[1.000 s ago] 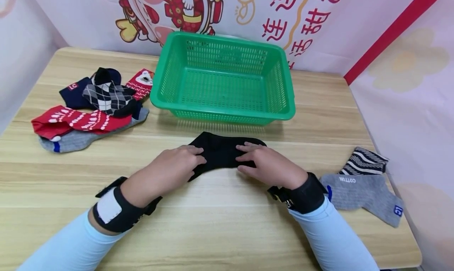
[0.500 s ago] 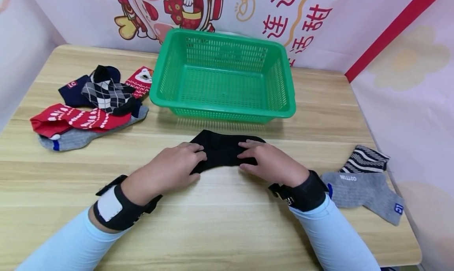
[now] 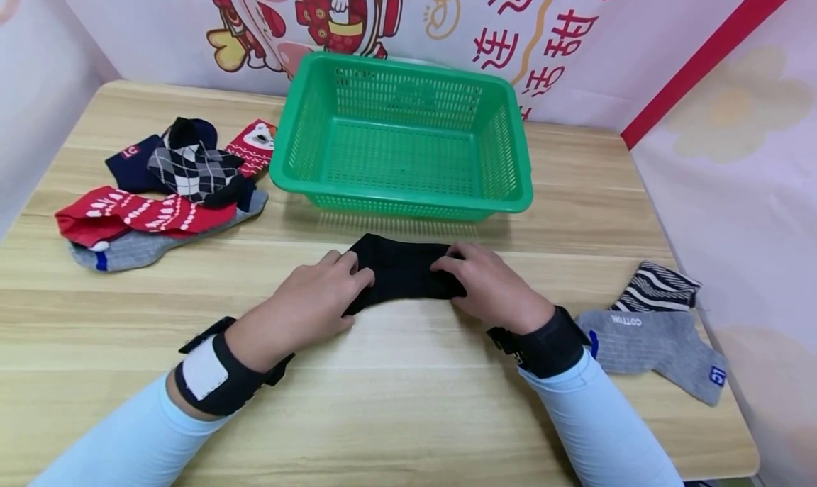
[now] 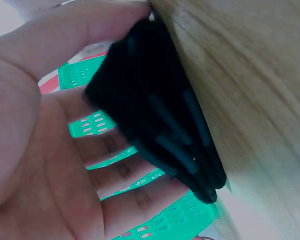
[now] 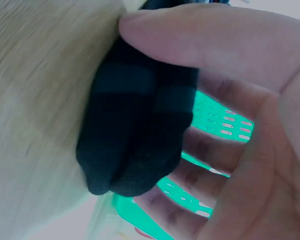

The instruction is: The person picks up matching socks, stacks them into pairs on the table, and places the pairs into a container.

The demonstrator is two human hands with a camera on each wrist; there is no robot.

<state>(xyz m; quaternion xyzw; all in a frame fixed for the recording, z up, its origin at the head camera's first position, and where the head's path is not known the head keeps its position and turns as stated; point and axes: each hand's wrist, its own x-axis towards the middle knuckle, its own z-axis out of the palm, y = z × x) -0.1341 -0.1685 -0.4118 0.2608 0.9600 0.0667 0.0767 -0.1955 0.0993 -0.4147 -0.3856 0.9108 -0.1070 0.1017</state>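
Observation:
A pair of black socks (image 3: 408, 269) lies stacked on the table in front of the basket, in the head view. At the cuff end my left hand (image 3: 319, 295) has bent fingers and holds the socks. My right hand (image 3: 491, 288) grips the toe end with curled fingers and thumb. Layered cuffs of the black socks (image 4: 150, 95) show between thumb and fingers in the left wrist view. Two toe ends of the black socks (image 5: 125, 130) lie side by side in the right wrist view, the thumb across them. Some fingertips are hidden behind the fabric.
A green basket (image 3: 408, 203) stands behind the socks. Left lie a red patterned sock (image 3: 172, 215), an argyle sock (image 3: 194, 171), a navy sock (image 3: 130, 168) and a grey sock (image 3: 128, 255). Right lie a grey sock (image 3: 638, 342) and a zebra-striped sock (image 3: 657, 286).
My fingers lay flatter on the black socks before; now both hands have curled them in at the two ends. The socks have hardly moved.

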